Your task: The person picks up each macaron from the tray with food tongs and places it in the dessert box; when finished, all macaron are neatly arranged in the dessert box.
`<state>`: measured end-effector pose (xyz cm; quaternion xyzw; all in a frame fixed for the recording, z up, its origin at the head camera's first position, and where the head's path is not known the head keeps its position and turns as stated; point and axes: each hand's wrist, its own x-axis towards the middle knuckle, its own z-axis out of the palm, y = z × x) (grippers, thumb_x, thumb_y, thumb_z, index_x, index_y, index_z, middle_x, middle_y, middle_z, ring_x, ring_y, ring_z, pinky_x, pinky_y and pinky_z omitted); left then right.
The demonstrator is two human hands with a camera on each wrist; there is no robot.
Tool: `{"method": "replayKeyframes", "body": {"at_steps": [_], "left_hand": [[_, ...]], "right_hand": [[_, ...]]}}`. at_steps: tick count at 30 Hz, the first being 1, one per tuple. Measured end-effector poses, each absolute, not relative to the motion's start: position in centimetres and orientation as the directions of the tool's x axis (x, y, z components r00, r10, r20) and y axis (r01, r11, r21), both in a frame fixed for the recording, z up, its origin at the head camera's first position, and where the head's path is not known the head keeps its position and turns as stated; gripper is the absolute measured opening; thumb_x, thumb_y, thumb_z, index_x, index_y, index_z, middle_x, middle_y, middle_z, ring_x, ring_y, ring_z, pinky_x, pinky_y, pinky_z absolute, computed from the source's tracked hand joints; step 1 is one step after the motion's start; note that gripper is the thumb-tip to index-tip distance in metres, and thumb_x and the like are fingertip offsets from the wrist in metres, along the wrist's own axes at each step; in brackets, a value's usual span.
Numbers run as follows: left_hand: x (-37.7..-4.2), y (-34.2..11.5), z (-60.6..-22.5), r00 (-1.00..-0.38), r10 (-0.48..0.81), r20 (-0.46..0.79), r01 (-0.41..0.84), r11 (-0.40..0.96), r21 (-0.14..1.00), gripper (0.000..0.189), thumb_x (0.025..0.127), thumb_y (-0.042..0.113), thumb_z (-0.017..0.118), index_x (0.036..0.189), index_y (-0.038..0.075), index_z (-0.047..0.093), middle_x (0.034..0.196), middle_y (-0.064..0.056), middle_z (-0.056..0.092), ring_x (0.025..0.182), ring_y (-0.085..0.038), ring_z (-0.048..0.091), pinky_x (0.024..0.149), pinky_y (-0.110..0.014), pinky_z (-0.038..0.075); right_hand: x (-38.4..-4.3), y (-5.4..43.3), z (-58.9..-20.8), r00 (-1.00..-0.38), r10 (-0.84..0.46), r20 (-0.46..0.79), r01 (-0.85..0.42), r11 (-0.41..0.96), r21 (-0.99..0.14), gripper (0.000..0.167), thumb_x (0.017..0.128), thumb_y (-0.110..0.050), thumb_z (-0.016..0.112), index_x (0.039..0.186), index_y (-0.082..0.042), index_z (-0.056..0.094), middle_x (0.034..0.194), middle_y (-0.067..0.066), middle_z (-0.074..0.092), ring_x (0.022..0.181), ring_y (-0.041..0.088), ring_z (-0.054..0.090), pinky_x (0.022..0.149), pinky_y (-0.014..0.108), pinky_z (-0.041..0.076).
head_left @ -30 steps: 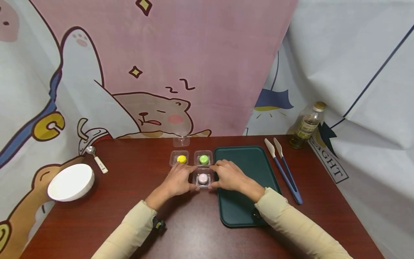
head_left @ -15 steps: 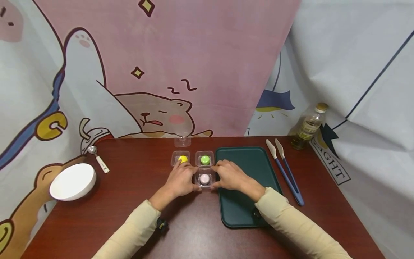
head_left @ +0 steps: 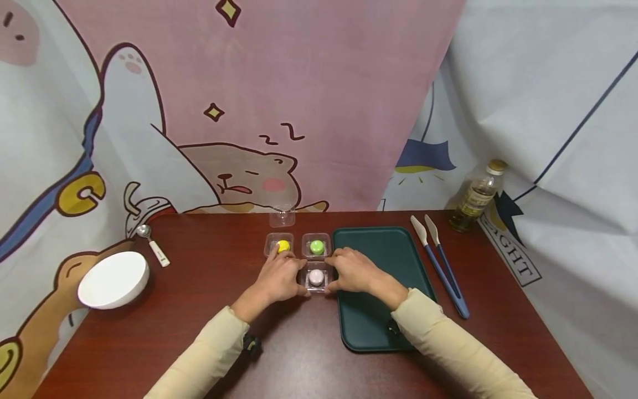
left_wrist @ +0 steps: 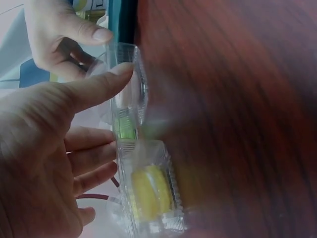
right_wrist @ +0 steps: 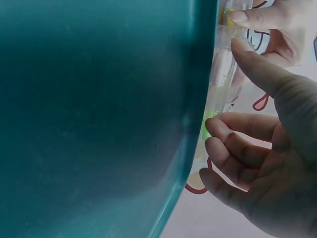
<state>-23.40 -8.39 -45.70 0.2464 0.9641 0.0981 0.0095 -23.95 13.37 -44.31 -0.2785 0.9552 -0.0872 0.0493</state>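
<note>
In the head view a small clear plastic box (head_left: 309, 286) with a pale pink macaron (head_left: 316, 276) sits on the table. My left hand (head_left: 280, 278) pinches its left side between thumb and fingers. My right hand (head_left: 356, 271) does likewise on the right side, over the tray's edge. Just behind are two more clear boxes, one with a green macaron (head_left: 317, 247), the other with a yellow macaron (head_left: 283, 245). Left fingertips partly cover the yellow one's box. In the left wrist view the thumb (left_wrist: 101, 89) lies on the box's near rim.
A dark green tray (head_left: 379, 332) lies to the right, with blue-handled tongs (head_left: 446, 277) beside it. An oil bottle (head_left: 473, 199) stands at the back right. On the left are a white bowl (head_left: 113, 280) and a spoon (head_left: 154, 246). Another clear plastic piece (head_left: 282, 219) is at the back edge.
The head view has shifted slightly. Both hands stay at the sides of the pink macaron's box, which shows no clear movement on the table.
</note>
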Motion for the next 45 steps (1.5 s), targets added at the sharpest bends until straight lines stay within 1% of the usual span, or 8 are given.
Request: {"method": "replayKeyframes", "body": {"at_steps": [7, 15, 26, 31, 35, 40, 43, 45], "left_hand": [[-23.3, -8.6, -45.6, -0.879, 0.474, 0.049, 0.473, 0.858, 0.202, 0.081, 0.068, 0.049, 0.091, 0.134, 0.011, 0.066, 0.125, -0.002, 0.073, 0.128, -0.026, 0.056, 0.126, -0.054, 0.018], [-23.1, -8.8, -45.9, -0.875, 0.475, 0.09, 0.483, 0.853, 0.198, 0.085, 0.069, 0.05, 0.09, 0.137, 0.006, 0.064, 0.127, -0.008, 0.072, 0.131, -0.028, 0.055, 0.125, -0.046, 0.027], [-22.8, -9.3, -45.9, -0.885, 0.462, 0.061, 0.464, 0.864, 0.195, 0.086, 0.071, 0.053, 0.088, 0.14, 0.009, 0.061, 0.134, -0.007, 0.068, 0.136, -0.028, 0.051, 0.125, -0.048, 0.026], [-22.5, -10.1, -45.3, -0.875, 0.471, 0.109, 0.484, 0.851, 0.206, 0.087, 0.071, 0.053, 0.088, 0.142, 0.01, 0.06, 0.137, -0.008, 0.066, 0.136, -0.03, 0.051, 0.124, -0.048, 0.029], [-22.4, -11.4, -44.7, -0.888, 0.443, 0.126, 0.46, 0.851, 0.253, 0.102, 0.069, 0.056, 0.089, 0.154, 0.019, 0.045, 0.148, -0.006, 0.058, 0.147, -0.031, 0.041, 0.125, -0.051, 0.027], [-22.5, -13.6, -44.3, -0.905, 0.407, 0.126, 0.425, 0.842, 0.332, 0.129, 0.065, 0.062, 0.089, 0.164, 0.026, 0.016, 0.164, -0.005, 0.037, 0.157, -0.032, 0.021, 0.126, -0.058, 0.016], [-22.5, -15.1, -44.4, -0.916, 0.383, 0.122, 0.399, 0.836, 0.377, 0.135, 0.064, 0.063, 0.089, 0.165, 0.028, 0.007, 0.168, -0.008, 0.029, 0.157, -0.033, 0.021, 0.126, -0.059, 0.016], [-22.4, -16.3, -44.5, -0.924, 0.361, 0.122, 0.379, 0.833, 0.403, 0.134, 0.064, 0.062, 0.09, 0.165, 0.026, 0.009, 0.166, -0.011, 0.033, 0.154, -0.033, 0.028, 0.125, -0.06, 0.018]], "right_hand": [[-24.2, 13.4, -44.4, -0.847, -0.528, -0.057, -0.51, 0.839, -0.189, 0.076, 0.076, -0.052, 0.086, 0.135, -0.009, 0.066, 0.126, 0.01, 0.067, 0.109, 0.025, 0.061, 0.094, 0.043, 0.054], [-24.2, 13.4, -44.4, -0.851, -0.521, -0.066, -0.499, 0.842, -0.204, 0.078, 0.076, -0.052, 0.086, 0.137, -0.009, 0.064, 0.125, 0.011, 0.067, 0.108, 0.025, 0.06, 0.093, 0.045, 0.054], [-24.2, 13.2, -44.4, -0.854, -0.512, -0.091, -0.489, 0.851, -0.192, 0.08, 0.075, -0.055, 0.085, 0.139, -0.011, 0.063, 0.126, 0.009, 0.066, 0.109, 0.025, 0.06, 0.094, 0.045, 0.054], [-24.5, 13.6, -44.0, -0.855, -0.515, -0.06, -0.491, 0.841, -0.225, 0.079, 0.076, -0.055, 0.085, 0.14, -0.013, 0.063, 0.125, 0.008, 0.067, 0.107, 0.023, 0.061, 0.088, 0.044, 0.056], [-25.3, 14.3, -43.4, -0.834, -0.551, 0.004, -0.531, 0.802, -0.274, 0.075, 0.08, -0.054, 0.081, 0.14, -0.014, 0.063, 0.121, 0.006, 0.068, 0.099, 0.019, 0.063, 0.081, 0.04, 0.056], [-26.7, 14.6, -42.3, -0.803, -0.591, 0.072, -0.572, 0.732, -0.37, 0.068, 0.087, -0.047, 0.077, 0.143, -0.012, 0.059, 0.121, 0.009, 0.069, 0.103, 0.024, 0.066, 0.086, 0.044, 0.056], [-27.6, 14.2, -41.4, -0.801, -0.589, 0.103, -0.574, 0.71, -0.408, 0.065, 0.09, -0.041, 0.076, 0.145, -0.013, 0.057, 0.119, 0.01, 0.069, 0.106, 0.025, 0.066, 0.089, 0.045, 0.056], [-28.5, 13.7, -41.0, -0.808, -0.577, 0.118, -0.564, 0.701, -0.437, 0.063, 0.091, -0.039, 0.075, 0.145, -0.014, 0.056, 0.117, 0.009, 0.07, 0.104, 0.024, 0.067, 0.089, 0.044, 0.055]]}}
